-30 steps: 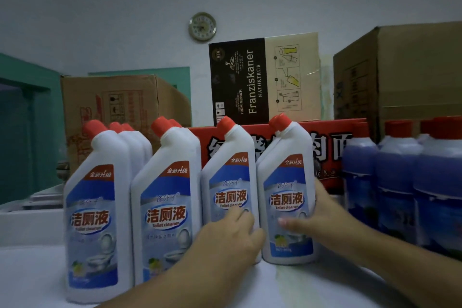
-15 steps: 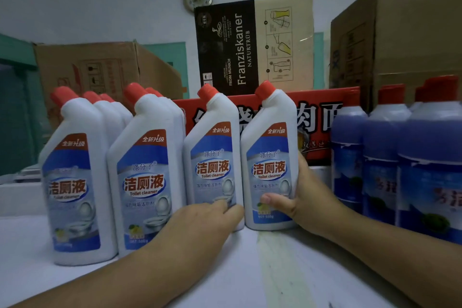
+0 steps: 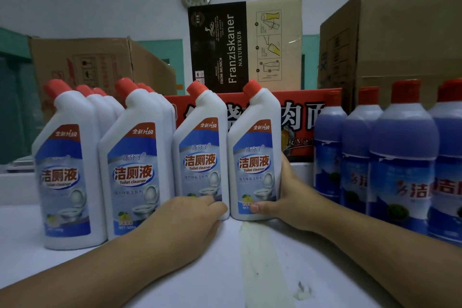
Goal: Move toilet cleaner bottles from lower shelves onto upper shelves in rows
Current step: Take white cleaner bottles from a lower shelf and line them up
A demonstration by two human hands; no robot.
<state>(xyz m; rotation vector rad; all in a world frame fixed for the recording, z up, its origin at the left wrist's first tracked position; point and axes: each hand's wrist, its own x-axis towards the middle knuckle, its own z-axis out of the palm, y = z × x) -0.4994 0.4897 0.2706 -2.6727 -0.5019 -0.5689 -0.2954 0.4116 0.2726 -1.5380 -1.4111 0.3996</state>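
Note:
Several white toilet cleaner bottles with red caps stand in rows on the white upper shelf (image 3: 175,282). My left hand (image 3: 192,217) wraps its fingers across the lower front of the third front bottle (image 3: 200,155). My right hand (image 3: 292,197) grips the fourth bottle (image 3: 255,152) at its base, thumb in front and fingers behind. These two bottles stand upright side by side, almost touching. To their left, two more front bottles (image 3: 67,172) (image 3: 135,170) have others lined up behind them.
Purple bottles with red caps (image 3: 402,157) crowd the shelf right of my right hand. Behind the rows lie a red carton (image 3: 300,112), brown cardboard boxes (image 3: 82,62) (image 3: 400,40) and a Franziskaner box (image 3: 245,42). A pale tape strip (image 3: 260,257) runs along the shelf.
Both hands have slid down from the bottles' middles to their bases. The view has shifted a little; the two held bottles stay upright in the front row.

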